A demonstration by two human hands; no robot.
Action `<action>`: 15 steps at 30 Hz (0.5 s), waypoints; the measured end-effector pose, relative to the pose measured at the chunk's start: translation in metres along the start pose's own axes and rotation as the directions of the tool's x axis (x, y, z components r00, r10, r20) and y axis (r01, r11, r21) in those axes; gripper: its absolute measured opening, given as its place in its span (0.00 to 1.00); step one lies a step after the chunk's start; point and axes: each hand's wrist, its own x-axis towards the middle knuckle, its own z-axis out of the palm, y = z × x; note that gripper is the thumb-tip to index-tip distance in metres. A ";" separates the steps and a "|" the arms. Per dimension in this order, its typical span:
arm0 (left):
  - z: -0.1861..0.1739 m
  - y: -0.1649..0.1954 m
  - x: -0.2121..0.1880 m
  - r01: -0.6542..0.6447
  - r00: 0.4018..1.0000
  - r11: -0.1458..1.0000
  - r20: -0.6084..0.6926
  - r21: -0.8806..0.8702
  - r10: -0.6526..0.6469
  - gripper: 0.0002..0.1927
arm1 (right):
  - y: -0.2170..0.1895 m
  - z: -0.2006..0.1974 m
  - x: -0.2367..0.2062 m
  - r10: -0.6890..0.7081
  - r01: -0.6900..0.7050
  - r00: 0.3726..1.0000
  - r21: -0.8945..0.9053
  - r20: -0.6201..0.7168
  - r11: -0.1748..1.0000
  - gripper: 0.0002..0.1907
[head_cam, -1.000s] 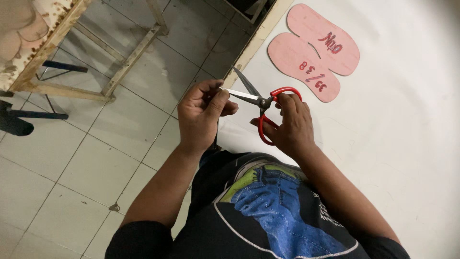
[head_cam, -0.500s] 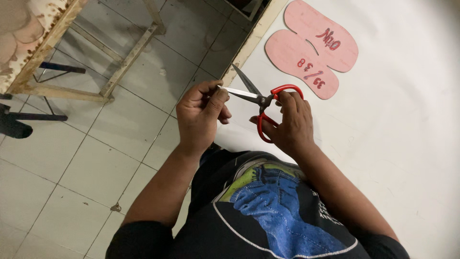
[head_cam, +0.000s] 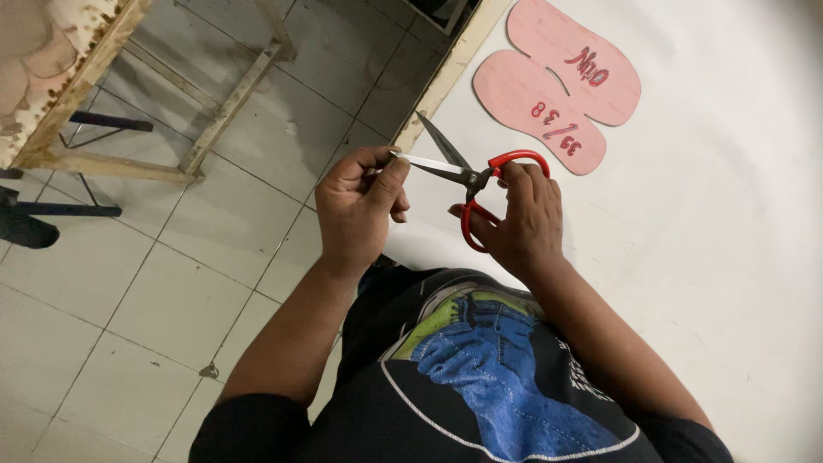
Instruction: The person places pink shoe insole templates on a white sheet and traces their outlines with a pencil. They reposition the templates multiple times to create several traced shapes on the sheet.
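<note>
Gripping the red-handled scissors (head_cam: 477, 184) with my right hand (head_cam: 514, 219), fingers through the loops and blades parted, I pinch the tip of one blade between thumb and fingers of my left hand (head_cam: 360, 206), just above the white table's edge (head_cam: 686, 257), near two pink sole templates (head_cam: 557, 86).

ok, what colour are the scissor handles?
Red, on the scissors in the right hand. Clearest in the head view.

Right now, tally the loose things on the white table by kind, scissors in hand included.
Pink foot-shaped sole templates: 2
Red-handled steel scissors: 1
Total: 3
</note>
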 end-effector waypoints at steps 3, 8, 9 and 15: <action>0.000 0.000 0.001 -0.023 0.999 0.999 0.043 -0.026 0.024 0.09 | 0.001 -0.002 0.000 0.019 -0.021 0.999 0.050 0.043 0.999 0.38; -0.002 0.000 0.001 -0.041 0.996 0.999 0.077 -0.002 0.041 0.09 | 0.002 -0.001 0.001 0.019 -0.024 0.998 0.095 0.062 0.995 0.38; -0.002 0.000 0.000 -0.034 0.997 0.999 0.076 0.002 0.034 0.09 | 0.002 -0.001 0.000 0.018 -0.023 0.998 0.089 0.053 0.996 0.38; 0.000 0.000 0.000 -0.041 0.997 0.999 0.060 -0.013 0.042 0.09 | 0.000 0.001 0.000 -0.007 0.007 1.000 0.026 0.007 1.000 0.39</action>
